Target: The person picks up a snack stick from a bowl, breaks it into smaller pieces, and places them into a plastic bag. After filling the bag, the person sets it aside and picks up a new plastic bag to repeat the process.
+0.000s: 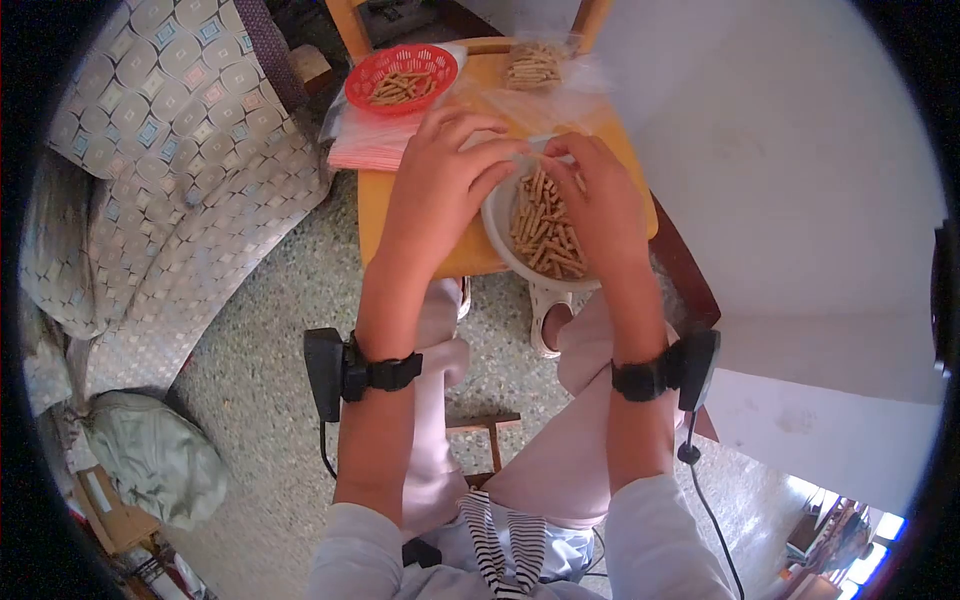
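White bowl (pixel 499 238) of short tan sticks (pixel 545 238) sits at the near edge of a wooden chair (pixel 472 259). Left hand (pixel 440 175) and right hand (pixel 607 210) have curled fingers, tips close together over its far rim; can't tell what they're pinching, if anything. Behind: red basket (pixel 441 64) with more sticks on a pinkish stack (pixel 375 156), clear bag (pixel 534 68) of them to its right.

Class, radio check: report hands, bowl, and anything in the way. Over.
Left hand, right hand: fingers nearly meeting over bowl; grip unclear. Brown sticks inside bowl. Right hand hides part of bowl; no other obstruction evident.
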Tool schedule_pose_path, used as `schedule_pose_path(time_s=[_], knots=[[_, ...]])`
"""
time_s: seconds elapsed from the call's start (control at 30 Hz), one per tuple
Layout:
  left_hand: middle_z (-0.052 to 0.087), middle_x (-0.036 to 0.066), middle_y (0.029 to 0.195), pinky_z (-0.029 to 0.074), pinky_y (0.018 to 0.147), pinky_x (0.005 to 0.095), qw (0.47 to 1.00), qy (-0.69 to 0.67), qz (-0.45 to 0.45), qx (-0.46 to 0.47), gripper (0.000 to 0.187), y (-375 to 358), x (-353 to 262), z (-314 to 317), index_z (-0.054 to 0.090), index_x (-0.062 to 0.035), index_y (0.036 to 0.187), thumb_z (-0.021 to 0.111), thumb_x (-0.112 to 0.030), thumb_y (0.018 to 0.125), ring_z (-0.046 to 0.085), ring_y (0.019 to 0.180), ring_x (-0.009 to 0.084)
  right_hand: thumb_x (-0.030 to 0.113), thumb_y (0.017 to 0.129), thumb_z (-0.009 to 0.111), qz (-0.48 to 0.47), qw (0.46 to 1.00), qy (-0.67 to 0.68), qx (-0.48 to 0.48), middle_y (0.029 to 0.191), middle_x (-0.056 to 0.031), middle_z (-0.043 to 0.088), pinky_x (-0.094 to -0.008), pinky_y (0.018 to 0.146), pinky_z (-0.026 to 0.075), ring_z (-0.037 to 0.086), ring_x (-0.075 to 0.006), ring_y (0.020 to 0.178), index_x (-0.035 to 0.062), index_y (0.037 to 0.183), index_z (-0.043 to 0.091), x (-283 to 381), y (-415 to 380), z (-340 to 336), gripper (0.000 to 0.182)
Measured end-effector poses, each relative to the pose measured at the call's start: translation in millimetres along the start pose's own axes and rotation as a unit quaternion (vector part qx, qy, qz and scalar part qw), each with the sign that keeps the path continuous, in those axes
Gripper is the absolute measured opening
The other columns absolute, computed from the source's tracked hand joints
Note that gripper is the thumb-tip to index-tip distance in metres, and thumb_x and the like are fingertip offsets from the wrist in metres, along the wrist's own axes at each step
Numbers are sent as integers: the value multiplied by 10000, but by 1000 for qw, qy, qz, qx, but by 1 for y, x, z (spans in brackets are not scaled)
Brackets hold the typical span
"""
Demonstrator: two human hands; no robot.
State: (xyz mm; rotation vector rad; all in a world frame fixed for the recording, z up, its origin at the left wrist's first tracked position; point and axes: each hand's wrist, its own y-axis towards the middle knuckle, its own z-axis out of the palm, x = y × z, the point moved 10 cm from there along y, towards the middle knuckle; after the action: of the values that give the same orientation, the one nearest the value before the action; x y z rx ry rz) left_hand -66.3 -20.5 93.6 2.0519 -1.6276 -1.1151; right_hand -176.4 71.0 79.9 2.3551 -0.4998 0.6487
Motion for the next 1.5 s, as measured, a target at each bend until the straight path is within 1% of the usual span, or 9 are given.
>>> schedule_pose_path(time_s=[0.13, 0.3, 0.63, 0.83, 0.9, 1.13, 1.23, 1.4, 1.5], knots=[[629, 30, 1041, 442, 932, 406, 1000, 19, 6, -5, 188, 2, -11, -5, 725, -129, 924, 745, -192, 748, 523, 1081, 298, 230, 869, 651, 94, 992, 25, 86, 874, -136, 666, -411, 698, 498, 650, -339, 810, 78, 968, 628, -2, -6, -2, 183], [613, 0, 1173, 365, 1030, 431, 1000, 23, 7, 13, 220, 4, -16, -3, 698, -128, 907, 762, -176, 703, 461, 1188, 290, 144, 800, 728, 6, 991, 135, 13, 857, -111, 659, -347, 695, 505, 648, -244, 759, 56, 954, 660, 21, -3, -14, 190], [592, -12, 1178, 345, 1022, 448, 997, 6, -23, -75, 181, 4, -13, -24, 699, -121, 864, 776, -130, 701, 426, 1210, 294, 114, 788, 738, -52, 980, 188, -36, 863, -103, 650, -324, 688, 499, 631, -225, 752, 32, 960, 665, 47, 3, -19, 204], [587, -11, 1175, 322, 1039, 446, 992, 11, -20, -124, 165, 3, -16, -39, 720, -147, 871, 777, -138, 717, 402, 1210, 299, 178, 858, 701, 73, 961, 251, -93, 889, -101, 662, -315, 695, 491, 624, -180, 752, 25, 979, 680, -1, 4, -13, 196], [587, -17, 1173, 325, 1040, 440, 988, 13, -26, -153, 174, 2, -16, -44, 735, -164, 885, 772, -127, 719, 395, 1208, 300, 229, 897, 666, 102, 948, 295, 60, 915, -113, 678, -317, 708, 489, 627, -170, 775, 10, 1011, 677, -5, 2, 17, 247], [586, -17, 1171, 349, 1024, 431, 988, -10, -1, -154, 157, 2, -25, -41, 740, -162, 867, 786, -161, 716, 394, 1208, 310, 263, 933, 610, 108, 939, 301, 129, 945, -152, 692, -316, 753, 486, 651, -214, 840, 3, 1050, 672, 3, -5, 30, 291], [587, -13, 1166, 351, 1022, 434, 987, 12, -8, -161, 155, 1, -21, -39, 736, -158, 855, 793, -176, 712, 394, 1208, 312, 273, 897, 636, 107, 944, 284, 130, 970, -146, 695, -345, 788, 496, 666, -266, 870, 31, 1063, 678, -1, -7, 34, 296], [585, 17, 1167, 364, 992, 440, 980, 51, -85, -170, 150, -4, 21, -28, 734, -157, 870, 778, -178, 728, 395, 1198, 331, 247, 763, 706, 109, 968, -119, 190, 1020, -104, 685, -514, 895, 472, 623, -300, 1049, 127, 1040, 707, -31, -26, 46, 302], [594, 36, 1175, 377, 967, 455, 989, 98, -83, -67, 150, -3, 39, -2, 739, -164, 899, 749, -208, 757, 419, 1192, 340, 227, 695, 768, 84, 949, -236, 192, 1063, -90, 664, -491, 913, 451, 611, -323, 1035, 197, 1057, 706, -35, -33, 57, 368]])
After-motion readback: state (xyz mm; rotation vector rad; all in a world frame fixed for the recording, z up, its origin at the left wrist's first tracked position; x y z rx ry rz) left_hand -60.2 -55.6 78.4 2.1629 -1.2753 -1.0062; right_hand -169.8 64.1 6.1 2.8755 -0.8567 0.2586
